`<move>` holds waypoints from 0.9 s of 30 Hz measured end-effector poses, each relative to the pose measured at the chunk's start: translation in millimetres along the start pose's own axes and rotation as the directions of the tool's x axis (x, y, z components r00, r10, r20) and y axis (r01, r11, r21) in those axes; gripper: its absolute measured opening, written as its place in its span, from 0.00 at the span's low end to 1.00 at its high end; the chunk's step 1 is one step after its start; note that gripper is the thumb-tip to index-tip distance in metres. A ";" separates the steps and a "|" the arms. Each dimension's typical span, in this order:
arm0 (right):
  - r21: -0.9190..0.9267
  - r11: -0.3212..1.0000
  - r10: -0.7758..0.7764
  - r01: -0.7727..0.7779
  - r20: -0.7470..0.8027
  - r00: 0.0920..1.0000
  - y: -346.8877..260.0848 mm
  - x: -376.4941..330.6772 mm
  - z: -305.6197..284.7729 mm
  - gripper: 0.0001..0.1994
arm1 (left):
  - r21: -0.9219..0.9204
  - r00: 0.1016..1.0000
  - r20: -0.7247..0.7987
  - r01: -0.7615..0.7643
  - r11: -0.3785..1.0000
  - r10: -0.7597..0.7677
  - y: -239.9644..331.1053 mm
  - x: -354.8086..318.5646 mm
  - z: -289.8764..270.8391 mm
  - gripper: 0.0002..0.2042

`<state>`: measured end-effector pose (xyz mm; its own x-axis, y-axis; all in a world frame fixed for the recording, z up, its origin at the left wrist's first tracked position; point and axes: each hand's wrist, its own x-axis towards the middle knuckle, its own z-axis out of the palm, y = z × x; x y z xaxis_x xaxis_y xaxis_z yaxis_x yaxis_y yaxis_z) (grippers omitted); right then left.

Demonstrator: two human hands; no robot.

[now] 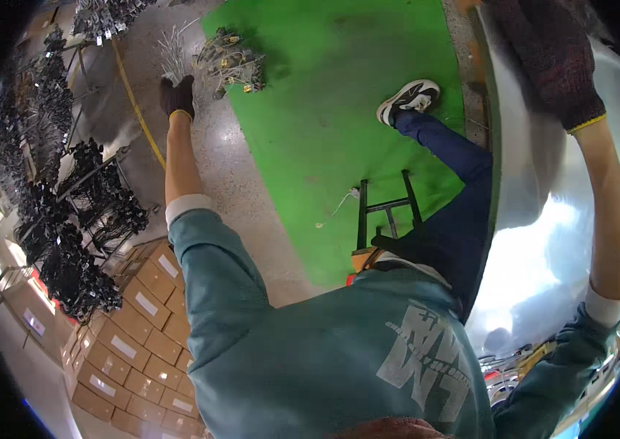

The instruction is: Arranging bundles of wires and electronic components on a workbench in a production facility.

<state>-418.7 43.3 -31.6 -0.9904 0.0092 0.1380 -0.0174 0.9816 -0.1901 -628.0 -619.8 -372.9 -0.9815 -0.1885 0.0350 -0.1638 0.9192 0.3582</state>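
Note:
My left hand (pixel 178 96), in a dark knit glove with a yellow cuff, reaches out to the far left. It is closed round one end of a bundle of thin, pale, wire-like strands (pixel 172 55), which fan out beyond the fingers. Just right of that bundle, a tangled heap of cables with yellowish and dark ends (pixel 231 61) lies at the edge of the green floor. My right hand (pixel 555 66), gloved the same way, is over the shiny metal tabletop (pixel 537 241) at the right. Its fingers are dark and run out at the upper edge, so their grip is unclear.
Racks hung with black cable bundles (pixel 54 197) stand at the left. Below them are stacked cardboard boxes (pixel 131 344). A black-legged stool (pixel 387 208) is beside my leg on the green floor (pixel 310 146). A yellow line (pixel 134 102) crosses the grey floor.

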 end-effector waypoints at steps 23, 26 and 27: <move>-0.339 0.925 -0.087 0.174 0.256 0.963 -4.9 38.3 55.4 0.21 | -0.078 0.892 0.452 0.044 0.996 -0.004 1.4 86.0 42.5 0.69; -0.274 0.957 -0.027 0.094 0.238 0.971 -41.4 67.4 50.4 0.18 | 0.045 0.811 0.585 -0.061 0.997 0.023 -12.4 89.5 52.7 0.67; -0.252 0.966 -0.003 0.062 0.228 0.974 -47.7 69.2 47.7 0.17 | 0.038 0.768 0.638 -0.098 0.994 0.051 -11.7 90.4 56.5 0.64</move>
<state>-492.9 -11.9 -59.3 -0.9955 -0.0371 -0.0871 -0.0433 0.9966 0.0702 -720.4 -628.0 -426.6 -0.8259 0.1229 -0.5503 -0.0706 0.9457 0.3172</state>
